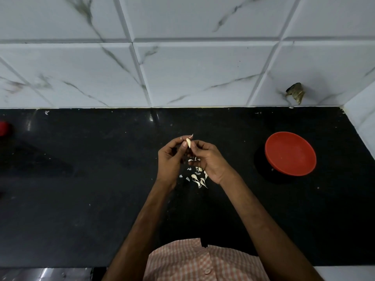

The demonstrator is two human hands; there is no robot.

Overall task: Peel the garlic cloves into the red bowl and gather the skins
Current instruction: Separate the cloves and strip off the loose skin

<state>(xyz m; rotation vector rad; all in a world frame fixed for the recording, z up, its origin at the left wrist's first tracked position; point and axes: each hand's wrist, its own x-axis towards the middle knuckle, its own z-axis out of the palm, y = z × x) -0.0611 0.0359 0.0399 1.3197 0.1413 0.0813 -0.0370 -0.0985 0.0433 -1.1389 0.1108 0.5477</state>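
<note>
A pale garlic clove is held up above the black counter, pinched between the fingertips of my left hand and my right hand. A thin strip of skin sticks out from its top. Below the hands, a small heap of garlic cloves and loose skins lies on the counter. The red bowl stands to the right, well apart from both hands. I cannot tell whether anything lies inside it.
White marble-look wall tiles rise behind the counter, and a side wall closes the right end. A red object shows at the far left edge. A dark blurred shape lies on the left of the counter.
</note>
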